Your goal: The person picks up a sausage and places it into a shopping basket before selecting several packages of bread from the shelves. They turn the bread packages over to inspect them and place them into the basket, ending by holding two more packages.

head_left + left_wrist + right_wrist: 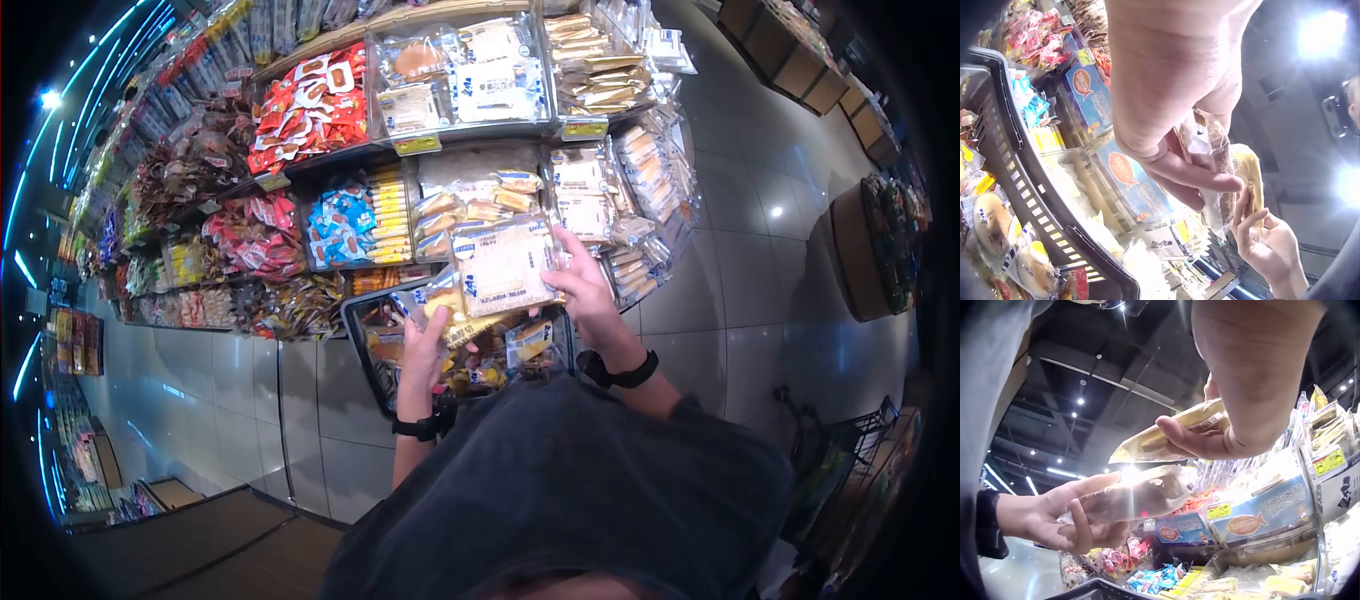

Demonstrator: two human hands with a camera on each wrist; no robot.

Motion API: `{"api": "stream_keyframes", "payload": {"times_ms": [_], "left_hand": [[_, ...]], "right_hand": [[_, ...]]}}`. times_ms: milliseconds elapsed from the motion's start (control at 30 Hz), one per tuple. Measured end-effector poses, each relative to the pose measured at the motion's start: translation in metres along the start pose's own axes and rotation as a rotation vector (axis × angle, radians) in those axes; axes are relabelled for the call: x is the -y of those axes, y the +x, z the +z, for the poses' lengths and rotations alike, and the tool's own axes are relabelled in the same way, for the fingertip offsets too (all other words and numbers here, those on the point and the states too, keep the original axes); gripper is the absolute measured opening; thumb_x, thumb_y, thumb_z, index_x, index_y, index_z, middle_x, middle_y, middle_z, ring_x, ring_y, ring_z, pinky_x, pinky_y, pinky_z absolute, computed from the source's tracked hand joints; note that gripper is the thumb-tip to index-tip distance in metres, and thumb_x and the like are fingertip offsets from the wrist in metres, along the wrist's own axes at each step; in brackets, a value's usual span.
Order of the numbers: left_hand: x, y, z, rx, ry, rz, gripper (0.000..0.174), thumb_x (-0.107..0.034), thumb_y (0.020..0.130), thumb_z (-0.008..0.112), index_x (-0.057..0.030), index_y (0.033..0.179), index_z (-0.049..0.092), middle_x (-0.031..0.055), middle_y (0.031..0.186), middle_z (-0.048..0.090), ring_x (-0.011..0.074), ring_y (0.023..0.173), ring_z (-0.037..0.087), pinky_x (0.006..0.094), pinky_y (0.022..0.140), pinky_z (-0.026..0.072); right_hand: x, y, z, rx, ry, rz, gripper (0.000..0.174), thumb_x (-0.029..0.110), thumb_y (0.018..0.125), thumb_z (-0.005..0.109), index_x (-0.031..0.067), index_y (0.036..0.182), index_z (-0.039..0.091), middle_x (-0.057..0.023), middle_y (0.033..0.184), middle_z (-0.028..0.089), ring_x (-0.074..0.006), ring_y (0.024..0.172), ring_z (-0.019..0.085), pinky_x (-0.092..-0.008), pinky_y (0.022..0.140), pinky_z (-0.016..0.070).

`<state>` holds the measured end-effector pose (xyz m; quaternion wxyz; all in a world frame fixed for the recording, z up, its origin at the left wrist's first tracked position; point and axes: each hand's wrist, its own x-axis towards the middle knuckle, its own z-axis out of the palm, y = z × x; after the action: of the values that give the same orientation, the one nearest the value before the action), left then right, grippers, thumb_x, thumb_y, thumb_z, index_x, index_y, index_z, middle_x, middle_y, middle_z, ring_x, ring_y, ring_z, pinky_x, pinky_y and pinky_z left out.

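Evidently both hands are full, one packet to each, held close together over the basket (362, 362) at the near side of the display stand (480, 136). The right hand (592, 305) grips a pale packet (505, 265) by its right edge, thumb on the upper face, printed side turned up. The left hand (420, 352) pinches a yellow packet (462, 318) from the near left, its thumb on top.

What matters most is how the two lie: the pale packet is the higher one and overlaps the far right part of the yellow packet, nearly flat, with its faces up and down. The right wrist view shows a narrow gap between them along part of their length; whether they touch anywhere, I cannot tell. The right hand is on the far right side of the pair, the left hand on the near left, so the left hand is the one nearer to the basket's left rim.

Right below both packets is the basket's open top, with more wrapped food (528, 342) inside. Beyond it, on the far side, are loose bread packets (498, 195) in a bin, with blue sweets (340, 222) and yellow sticks (391, 215) to their left.
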<state>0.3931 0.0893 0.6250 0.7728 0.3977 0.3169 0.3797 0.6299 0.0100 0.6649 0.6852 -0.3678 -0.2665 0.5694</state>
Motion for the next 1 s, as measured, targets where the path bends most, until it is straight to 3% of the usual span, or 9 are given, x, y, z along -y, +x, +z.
{"api": "stream_keyframes", "payload": {"times_ms": [167,300,433,500,533,700,767,933,1000], "left_hand": [[0.002,0.004,-0.002,0.003,0.088,0.003,0.037,-0.010,0.093,0.068,0.0064,0.123,0.053,0.0156,0.107,0.068,0.0226,0.084,0.070,0.0353,0.058,0.0626],[-0.004,0.004,0.001,-0.033,0.110,-0.017,0.036,-0.008,0.092,0.069,0.0061,0.122,0.055,0.0148,0.105,0.068,0.0213,0.083,0.070,0.0339,0.058,0.0622],[-0.004,0.003,-0.003,-0.054,0.082,-0.015,0.038,-0.007,0.092,0.068,0.0063,0.125,0.055,0.0155,0.107,0.068,0.0207,0.085,0.071,0.0324,0.057,0.0620],[-0.005,0.002,-0.007,-0.102,0.047,0.017,0.038,-0.007,0.093,0.067,0.0065,0.126,0.055,0.0158,0.109,0.068,0.0212,0.088,0.071,0.0326,0.057,0.0621],[-0.007,0.002,-0.009,-0.104,0.047,0.019,0.038,-0.007,0.093,0.067,0.0065,0.126,0.055,0.0158,0.109,0.068,0.0212,0.088,0.071,0.0326,0.057,0.0621],[-0.006,-0.003,-0.016,-0.157,0.023,0.063,0.036,-0.009,0.093,0.067,0.0056,0.124,0.055,0.0155,0.110,0.068,0.0214,0.089,0.071,0.0328,0.057,0.0619],[-0.003,-0.003,-0.023,-0.195,0.006,0.086,0.036,-0.010,0.093,0.067,0.0054,0.123,0.055,0.0153,0.109,0.068,0.0215,0.088,0.071,0.0325,0.057,0.0616],[-0.014,-0.014,-0.037,-0.286,-0.032,0.152,0.035,-0.011,0.093,0.066,0.0051,0.123,0.055,0.0149,0.107,0.068,0.0211,0.084,0.071,0.0314,0.055,0.0598],[-0.016,-0.021,-0.047,-0.361,-0.036,0.195,0.034,-0.011,0.095,0.065,0.0032,0.124,0.055,0.0137,0.108,0.068,0.0215,0.086,0.071,0.0325,0.056,0.0591]], "right_hand": [[-0.014,-0.001,0.001,0.011,-0.156,0.038,0.058,0.000,0.096,0.054,0.0005,0.149,0.027,-0.0157,0.129,0.058,-0.0179,0.112,0.059,-0.0280,0.083,0.0547],[-0.019,0.003,-0.001,0.017,-0.300,0.067,0.032,0.007,0.101,0.056,0.0009,0.129,0.042,-0.0123,0.118,0.065,-0.0160,0.104,0.063,-0.0280,0.082,0.0546],[0.002,0.025,-0.003,-0.009,-0.368,0.049,0.028,0.010,0.100,0.059,0.0024,0.124,0.045,-0.0111,0.114,0.066,-0.0160,0.103,0.064,-0.0303,0.084,0.0537],[0.033,0.048,0.003,-0.263,-0.504,-0.166,0.032,0.013,0.101,0.059,0.0031,0.128,0.047,-0.0098,0.111,0.067,-0.0146,0.105,0.063,-0.0295,0.089,0.0506],[0.062,0.069,-0.002,-0.196,-0.542,-0.205,0.041,0.014,0.100,0.059,-0.0011,0.136,0.046,-0.0112,0.119,0.066,-0.0155,0.108,0.063,-0.0288,0.094,0.0493],[0.159,0.205,0.009,-0.325,-0.672,-0.688,0.035,0.015,0.099,0.060,-0.0032,0.127,0.051,-0.0176,0.114,0.067,-0.0190,0.104,0.065,-0.0325,0.086,0.0524],[0.174,0.270,0.002,-0.428,-0.840,-0.607,0.042,0.018,0.095,0.064,-0.0035,0.129,0.051,-0.0233,0.118,0.066,-0.0270,0.109,0.065,-0.0379,0.091,0.0515],[0.159,0.336,0.014,-0.638,-1.254,-0.427,0.050,0.017,0.088,0.065,-0.0022,0.133,0.053,-0.0234,0.128,0.062,-0.0280,0.118,0.062,-0.0374,0.101,0.0472],[0.149,0.370,-0.001,-0.653,-1.292,-0.271,0.041,0.019,0.085,0.069,-0.0036,0.119,0.062,-0.0225,0.121,0.066,-0.0312,0.114,0.065,-0.0364,0.096,0.0512]]}}
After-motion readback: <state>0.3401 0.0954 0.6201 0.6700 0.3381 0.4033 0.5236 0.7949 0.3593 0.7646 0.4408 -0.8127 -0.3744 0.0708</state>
